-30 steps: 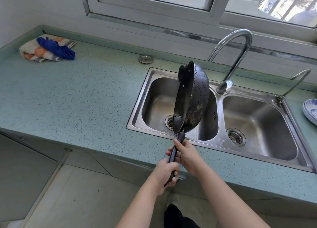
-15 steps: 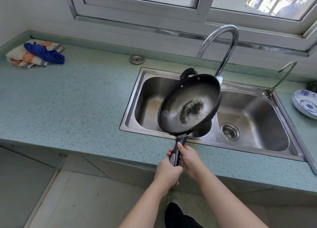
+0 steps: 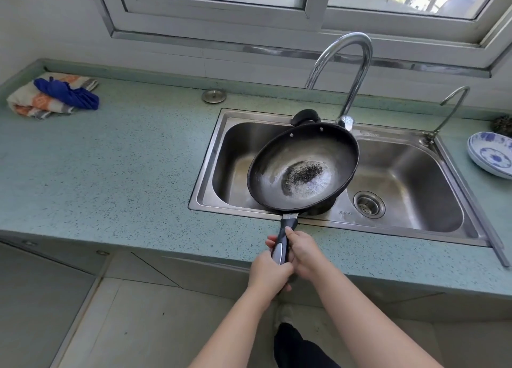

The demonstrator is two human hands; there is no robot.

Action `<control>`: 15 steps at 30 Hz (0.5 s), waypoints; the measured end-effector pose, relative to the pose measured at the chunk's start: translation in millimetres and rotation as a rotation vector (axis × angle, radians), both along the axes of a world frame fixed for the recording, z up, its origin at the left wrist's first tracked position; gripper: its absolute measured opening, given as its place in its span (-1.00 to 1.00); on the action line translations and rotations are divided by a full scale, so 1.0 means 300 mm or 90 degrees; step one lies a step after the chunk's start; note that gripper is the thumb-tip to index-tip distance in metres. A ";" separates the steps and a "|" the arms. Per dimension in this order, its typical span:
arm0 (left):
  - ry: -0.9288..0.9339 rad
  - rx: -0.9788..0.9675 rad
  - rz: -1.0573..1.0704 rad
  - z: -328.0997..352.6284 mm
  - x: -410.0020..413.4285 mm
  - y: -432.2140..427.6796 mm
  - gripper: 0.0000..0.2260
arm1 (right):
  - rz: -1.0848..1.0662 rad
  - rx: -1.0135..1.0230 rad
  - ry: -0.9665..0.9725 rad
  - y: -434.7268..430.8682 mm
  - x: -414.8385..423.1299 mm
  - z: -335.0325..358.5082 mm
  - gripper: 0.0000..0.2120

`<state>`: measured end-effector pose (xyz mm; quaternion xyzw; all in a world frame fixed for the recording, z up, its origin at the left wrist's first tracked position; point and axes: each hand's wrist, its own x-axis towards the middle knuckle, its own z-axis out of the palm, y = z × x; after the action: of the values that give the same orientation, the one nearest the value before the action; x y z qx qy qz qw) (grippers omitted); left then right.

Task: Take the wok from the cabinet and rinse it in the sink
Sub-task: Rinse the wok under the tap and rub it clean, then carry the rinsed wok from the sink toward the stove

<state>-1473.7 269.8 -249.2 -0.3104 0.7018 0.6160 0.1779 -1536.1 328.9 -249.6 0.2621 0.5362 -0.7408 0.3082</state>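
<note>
A black wok (image 3: 302, 168) with a worn, speckled patch in its bowl hangs bowl-up over the left basin of a steel double sink (image 3: 410, 229), reaching across the divider. Both my hands grip its long black handle in front of the counter edge. My left hand (image 3: 270, 274) holds the near end. My right hand (image 3: 303, 252) wraps the handle just ahead of it, thumb along the top. The curved chrome tap (image 3: 357, 71) ends just behind the wok's far rim. No water is seen running.
A speckled green counter (image 3: 124, 168) surrounds the sink. Folded cloths with a blue rag (image 3: 55, 97) lie at its far left. A metal sink plug (image 3: 214, 96) sits near the back wall. A blue-patterned bowl (image 3: 491, 154) and a small second tap (image 3: 448, 109) stand at the right.
The wok has turned from standing on edge to bowl-up and now sits lower over the sink. Both hands have kept their hold on the handle.
</note>
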 end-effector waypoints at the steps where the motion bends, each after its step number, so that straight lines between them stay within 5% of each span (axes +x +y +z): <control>1: -0.003 0.011 0.006 0.003 0.001 0.001 -0.91 | -0.002 0.006 -0.013 -0.001 -0.005 0.001 -0.79; 10: 0.004 -0.109 0.079 -0.004 0.014 0.076 -0.82 | 0.037 0.114 -0.037 -0.003 -0.032 -0.017 -0.89; 15: 0.008 -0.183 0.137 0.003 0.019 0.121 -0.75 | 0.125 0.100 -0.031 0.017 -0.025 0.003 -0.74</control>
<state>-1468.0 306.2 -248.4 -0.4021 0.7464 0.5269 0.0599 -1543.6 334.1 -248.9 0.2496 0.6081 -0.6564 0.3702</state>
